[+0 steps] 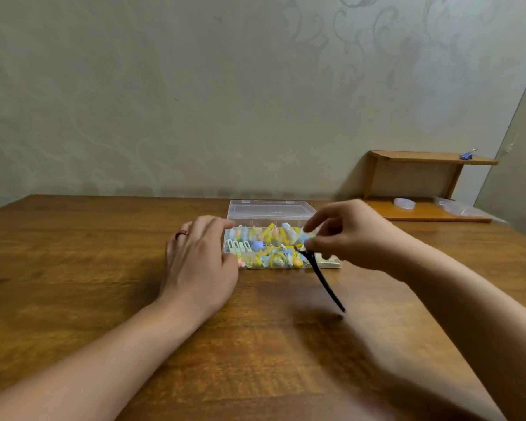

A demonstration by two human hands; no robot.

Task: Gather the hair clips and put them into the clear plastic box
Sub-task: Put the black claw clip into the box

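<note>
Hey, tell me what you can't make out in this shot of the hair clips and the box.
Head view only:
- Clips in the clear plastic box: too small and blurred to count.
- Box's right end: hidden by the right hand.
- Long black clip: motion-blurred; its top is hidden by fingers.
- Left hand: contact with the box is unclear.

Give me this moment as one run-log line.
right hand: pinches black hair clip over box's near edge | left hand: open, against clear plastic box | box: lid open, holds colourful clips

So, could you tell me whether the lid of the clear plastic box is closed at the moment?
No, the lid stands open behind the clear plastic box, whose colourful hair clips lie uncovered.
</note>
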